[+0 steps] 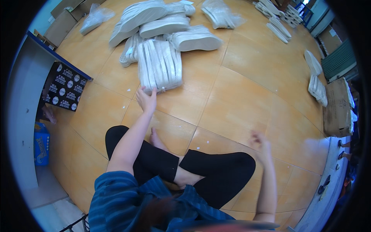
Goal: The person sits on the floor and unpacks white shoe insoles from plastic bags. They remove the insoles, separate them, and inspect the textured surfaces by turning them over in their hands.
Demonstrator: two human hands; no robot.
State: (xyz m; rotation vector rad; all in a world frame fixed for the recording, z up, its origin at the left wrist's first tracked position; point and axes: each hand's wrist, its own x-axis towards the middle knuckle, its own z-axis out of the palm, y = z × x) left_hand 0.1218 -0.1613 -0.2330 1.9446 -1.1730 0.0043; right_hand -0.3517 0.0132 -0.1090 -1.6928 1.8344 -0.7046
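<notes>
I sit cross-legged on an orange tiled floor (232, 96). My left hand (146, 99) reaches forward and grips the near edge of a clear plastic bag of white shoe soles (159, 63). My right hand (259, 141) hovers blurred above the floor beside my right knee, fingers apart and holding nothing.
More bagged white soles (170, 25) lie piled behind the gripped bag. Loose soles (316, 77) lie at the right, next to a cardboard box (337, 108). A black printed carton (63, 87) and a blue pack (41, 145) sit under a grey table at the left.
</notes>
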